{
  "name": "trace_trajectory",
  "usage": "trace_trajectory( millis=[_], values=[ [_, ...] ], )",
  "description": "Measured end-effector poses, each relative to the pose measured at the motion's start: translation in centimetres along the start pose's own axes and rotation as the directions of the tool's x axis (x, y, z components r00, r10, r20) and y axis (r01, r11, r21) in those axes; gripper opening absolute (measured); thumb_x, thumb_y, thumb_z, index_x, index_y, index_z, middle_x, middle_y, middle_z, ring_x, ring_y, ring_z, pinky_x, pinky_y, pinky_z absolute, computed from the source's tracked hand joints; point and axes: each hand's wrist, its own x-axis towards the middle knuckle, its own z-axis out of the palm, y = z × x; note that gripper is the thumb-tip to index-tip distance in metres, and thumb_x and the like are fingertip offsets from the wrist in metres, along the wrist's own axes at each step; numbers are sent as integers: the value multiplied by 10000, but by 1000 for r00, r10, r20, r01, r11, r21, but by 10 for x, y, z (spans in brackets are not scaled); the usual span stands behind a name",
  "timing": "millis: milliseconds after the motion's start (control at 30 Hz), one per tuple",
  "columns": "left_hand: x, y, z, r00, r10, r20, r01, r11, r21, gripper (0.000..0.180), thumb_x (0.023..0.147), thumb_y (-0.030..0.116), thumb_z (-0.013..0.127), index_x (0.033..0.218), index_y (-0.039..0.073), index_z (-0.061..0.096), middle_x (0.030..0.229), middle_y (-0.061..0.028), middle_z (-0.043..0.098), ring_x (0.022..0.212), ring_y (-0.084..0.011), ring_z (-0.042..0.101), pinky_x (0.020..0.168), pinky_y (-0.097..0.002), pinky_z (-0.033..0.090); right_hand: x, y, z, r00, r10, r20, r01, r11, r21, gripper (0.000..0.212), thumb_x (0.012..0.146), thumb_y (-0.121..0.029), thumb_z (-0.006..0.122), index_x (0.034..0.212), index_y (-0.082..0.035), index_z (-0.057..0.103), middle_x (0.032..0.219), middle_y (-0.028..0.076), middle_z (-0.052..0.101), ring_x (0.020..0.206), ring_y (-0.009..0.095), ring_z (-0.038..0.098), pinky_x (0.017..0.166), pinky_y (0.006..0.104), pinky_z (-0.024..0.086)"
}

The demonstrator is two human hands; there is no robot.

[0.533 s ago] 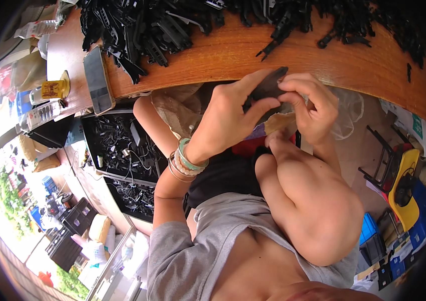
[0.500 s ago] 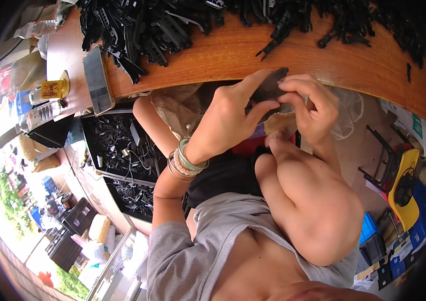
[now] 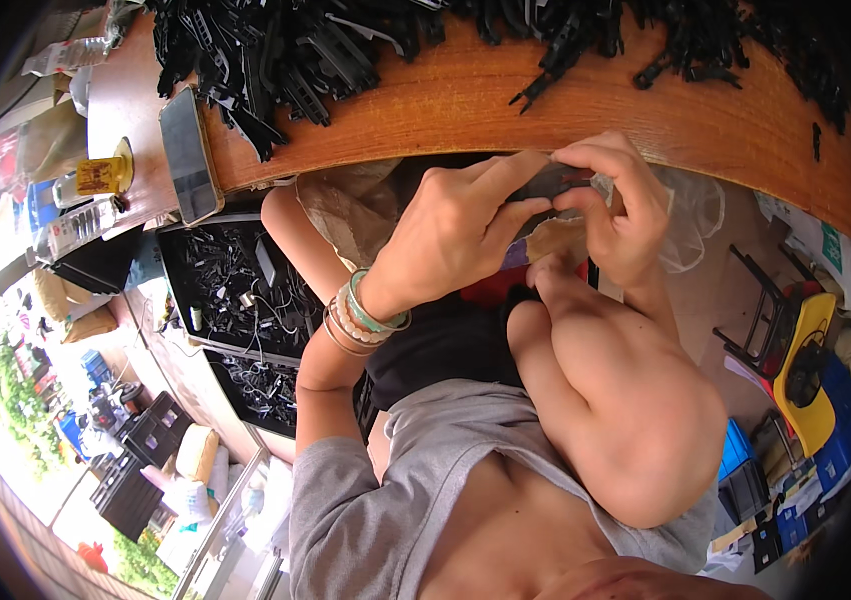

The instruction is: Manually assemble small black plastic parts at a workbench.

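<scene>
My left hand (image 3: 460,222), with bracelets (image 3: 375,312) at its wrist, is held out just off the near edge of the wooden table (image 3: 465,105). Opposite it, my right hand (image 3: 627,200) has its thumb and forefinger bent into a pinch. A dark plastic part (image 3: 573,178) is between the two sets of fingertips, mostly covered by them, so its full shape cannot be made out. On the far side of the table lies a big heap of black plastic parts (image 3: 330,60), apart from both hands.
A phone (image 3: 188,155) lies at the table's left, beside a yellow tape roll (image 3: 105,175). Below are black trays (image 3: 235,345) of small dark pieces. Clear plastic bagging (image 3: 695,220) hangs under the table edge. A yellow chair (image 3: 807,375) stands at right.
The dark part, its tip raised above my fingers before, has turned or dropped lower and is now more hidden. My fingertips have come closer together. The view has shifted slightly.
</scene>
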Motion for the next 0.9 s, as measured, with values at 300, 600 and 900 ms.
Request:
trace_trajectory(
  millis=[300,600,900],
  values=[
    [-6,-8,-19,990,-90,106,80,993,92,327,753,63,712,1061,-20,639,830,-177,658,730,-322,649,649,-343,508,0,3,7,991,104,82,-112,990,89,330,703,55,712,1020,-8,645,881,105,625,720,202,599,610,296,485],
    [53,-66,-45,903,360,-234,-145,770,621,178,742,137,694,860,11,645,761,-108,570,735,-300,534,647,-385,449,29,23,13,990,57,128,12,876,-483,285,774,-178,728,1016,-58,639,779,70,565,664,255,580,561,367,454],
    [60,-65,-16,945,248,-215,82,454,887,144,727,152,684,762,51,586,743,-74,555,814,-262,515,722,-393,404,13,17,10,987,148,-62,-158,822,-548,255,772,-84,710,981,-52,567,836,93,603,686,295,599,594,384,484]
  ],
)
